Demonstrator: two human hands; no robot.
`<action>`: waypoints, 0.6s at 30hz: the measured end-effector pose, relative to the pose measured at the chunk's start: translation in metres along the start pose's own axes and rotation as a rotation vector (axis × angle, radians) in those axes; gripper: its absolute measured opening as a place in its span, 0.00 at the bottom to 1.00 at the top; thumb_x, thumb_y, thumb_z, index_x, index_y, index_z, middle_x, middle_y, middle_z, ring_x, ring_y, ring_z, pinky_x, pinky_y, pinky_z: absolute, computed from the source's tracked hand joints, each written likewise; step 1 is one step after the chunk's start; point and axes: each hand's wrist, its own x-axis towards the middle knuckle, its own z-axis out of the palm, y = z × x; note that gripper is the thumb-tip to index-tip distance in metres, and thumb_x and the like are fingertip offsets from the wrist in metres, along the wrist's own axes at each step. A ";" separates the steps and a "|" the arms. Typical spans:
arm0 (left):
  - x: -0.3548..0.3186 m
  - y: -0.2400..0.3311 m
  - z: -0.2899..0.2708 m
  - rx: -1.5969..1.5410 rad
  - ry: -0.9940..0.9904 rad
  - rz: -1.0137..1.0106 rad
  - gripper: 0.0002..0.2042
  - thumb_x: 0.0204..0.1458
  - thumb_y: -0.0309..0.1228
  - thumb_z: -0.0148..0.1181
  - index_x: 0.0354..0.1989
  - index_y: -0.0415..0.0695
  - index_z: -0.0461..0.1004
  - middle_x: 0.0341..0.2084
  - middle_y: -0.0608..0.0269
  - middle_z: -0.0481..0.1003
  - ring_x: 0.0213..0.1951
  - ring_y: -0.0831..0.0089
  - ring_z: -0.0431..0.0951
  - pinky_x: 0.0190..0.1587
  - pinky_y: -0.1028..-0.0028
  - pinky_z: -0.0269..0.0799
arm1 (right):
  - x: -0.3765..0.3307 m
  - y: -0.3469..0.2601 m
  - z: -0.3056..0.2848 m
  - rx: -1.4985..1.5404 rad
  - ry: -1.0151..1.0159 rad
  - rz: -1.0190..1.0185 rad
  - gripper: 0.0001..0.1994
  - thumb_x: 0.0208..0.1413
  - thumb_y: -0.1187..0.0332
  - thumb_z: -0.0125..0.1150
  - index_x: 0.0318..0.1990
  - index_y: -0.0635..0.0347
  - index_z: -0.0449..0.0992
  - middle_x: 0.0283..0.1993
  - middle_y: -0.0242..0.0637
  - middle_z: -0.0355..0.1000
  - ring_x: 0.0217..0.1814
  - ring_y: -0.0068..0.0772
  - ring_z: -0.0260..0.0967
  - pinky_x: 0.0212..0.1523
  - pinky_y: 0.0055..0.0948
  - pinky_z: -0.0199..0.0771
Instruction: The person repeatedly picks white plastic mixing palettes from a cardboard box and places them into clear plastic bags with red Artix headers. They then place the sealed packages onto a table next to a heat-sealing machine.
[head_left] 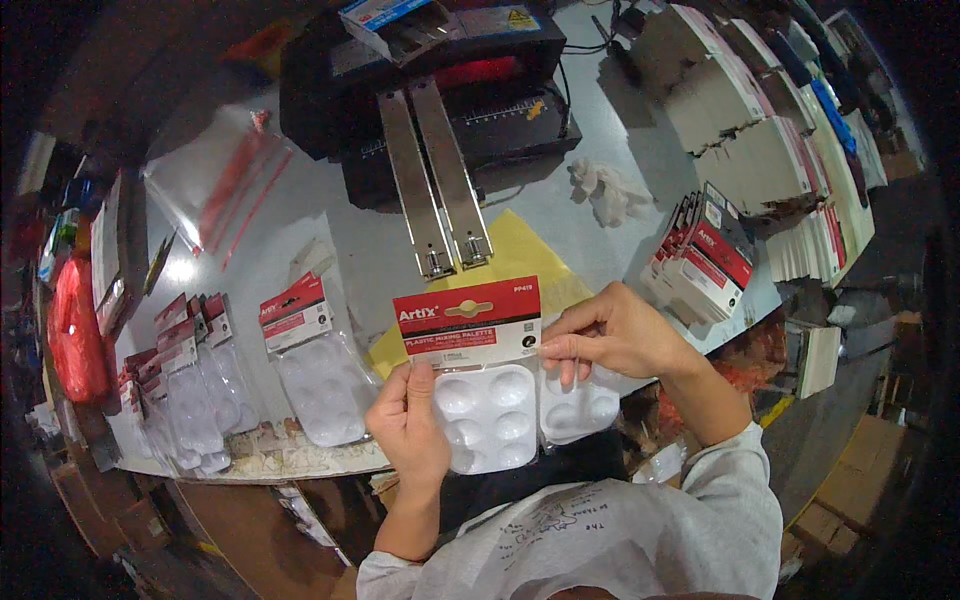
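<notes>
The light is artificial and cool, coming from overhead, and it is brightest on the grey table (560, 215) at the centre. A white glare spot burns out on the clear plastic bags (205, 190) toward ten o'clock. A red glow shows inside the black machine (470, 75) at twelve o'clock. Soft shadows fall beside the stacked cardboard toward two o'clock. The rim falls off into black vignette all round, deepest at three and nine o'clock. Straight edges bow outward near the rim. The centre is fairly sharp; the edges are smeared, dim and noisy
</notes>
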 end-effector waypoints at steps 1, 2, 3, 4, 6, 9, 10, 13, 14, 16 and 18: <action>0.000 -0.001 0.002 -0.018 0.000 0.001 0.12 0.58 0.30 0.51 0.33 0.31 0.74 0.24 0.68 0.73 0.28 0.84 0.65 0.31 0.83 0.62 | 0.000 0.002 0.000 0.008 0.014 0.008 0.11 0.54 0.66 0.59 0.31 0.68 0.78 0.27 0.36 0.75 0.25 0.20 0.72 0.24 0.20 0.73; -0.001 -0.001 0.003 -0.021 0.020 0.006 0.12 0.58 0.30 0.51 0.33 0.32 0.74 0.25 0.68 0.73 0.28 0.84 0.65 0.32 0.83 0.62 | 0.001 0.003 0.001 0.024 0.019 -0.002 0.11 0.54 0.67 0.59 0.31 0.69 0.78 0.26 0.36 0.75 0.25 0.20 0.72 0.24 0.19 0.72; -0.001 -0.001 0.004 -0.056 0.020 0.016 0.11 0.57 0.31 0.52 0.32 0.33 0.75 0.22 0.71 0.71 0.25 0.85 0.63 0.28 0.83 0.58 | 0.000 0.004 0.002 0.037 0.033 -0.025 0.11 0.54 0.67 0.59 0.31 0.69 0.78 0.26 0.35 0.75 0.25 0.20 0.72 0.25 0.19 0.72; -0.002 -0.001 0.004 -0.077 0.039 0.027 0.11 0.56 0.31 0.53 0.31 0.34 0.75 0.20 0.74 0.69 0.23 0.87 0.60 0.25 0.84 0.54 | -0.001 0.004 0.002 0.051 0.025 -0.017 0.11 0.54 0.67 0.59 0.30 0.69 0.78 0.26 0.35 0.74 0.25 0.20 0.72 0.25 0.19 0.72; -0.004 0.001 0.003 -0.059 0.028 0.024 0.12 0.57 0.32 0.52 0.30 0.34 0.75 0.20 0.74 0.69 0.23 0.87 0.60 0.25 0.83 0.54 | -0.004 0.003 0.006 0.082 0.035 -0.049 0.11 0.54 0.67 0.58 0.29 0.68 0.77 0.24 0.34 0.74 0.24 0.20 0.71 0.25 0.19 0.72; -0.008 0.003 -0.004 0.042 -0.038 -0.006 0.13 0.59 0.31 0.48 0.32 0.33 0.73 0.24 0.66 0.73 0.28 0.83 0.65 0.32 0.81 0.62 | -0.006 0.003 0.011 0.226 -0.056 0.056 0.10 0.53 0.69 0.58 0.26 0.67 0.75 0.22 0.34 0.72 0.23 0.21 0.70 0.24 0.19 0.71; -0.007 0.002 -0.005 0.064 -0.044 -0.009 0.13 0.59 0.32 0.47 0.32 0.33 0.72 0.24 0.65 0.73 0.28 0.82 0.65 0.32 0.80 0.62 | -0.004 0.003 0.012 0.213 -0.047 0.097 0.09 0.53 0.69 0.57 0.27 0.67 0.75 0.23 0.35 0.72 0.23 0.22 0.70 0.24 0.19 0.71; 0.008 -0.003 0.000 0.198 0.011 0.067 0.13 0.60 0.33 0.45 0.33 0.34 0.70 0.23 0.61 0.71 0.27 0.79 0.64 0.32 0.78 0.62 | 0.014 0.005 0.012 0.128 0.036 0.119 0.10 0.54 0.68 0.56 0.29 0.68 0.75 0.24 0.35 0.73 0.23 0.22 0.70 0.24 0.20 0.71; 0.016 -0.006 0.005 0.254 0.040 0.107 0.13 0.60 0.33 0.44 0.33 0.35 0.69 0.22 0.60 0.71 0.27 0.77 0.64 0.32 0.77 0.62 | 0.022 0.005 0.012 0.158 0.075 0.071 0.11 0.55 0.67 0.55 0.31 0.68 0.75 0.25 0.36 0.73 0.24 0.23 0.70 0.24 0.21 0.72; 0.037 -0.011 0.011 0.255 0.009 0.087 0.13 0.60 0.34 0.44 0.31 0.36 0.67 0.22 0.58 0.69 0.26 0.75 0.64 0.32 0.75 0.62 | 0.039 0.007 0.011 0.230 0.158 0.004 0.10 0.55 0.68 0.55 0.30 0.68 0.75 0.26 0.35 0.73 0.24 0.22 0.71 0.25 0.20 0.72; 0.050 -0.014 0.016 0.260 0.043 0.111 0.13 0.60 0.34 0.44 0.28 0.36 0.65 0.21 0.57 0.68 0.25 0.76 0.62 0.31 0.75 0.62 | 0.051 0.007 0.008 0.293 0.205 -0.095 0.09 0.55 0.69 0.56 0.32 0.68 0.74 0.26 0.35 0.72 0.25 0.22 0.71 0.26 0.20 0.73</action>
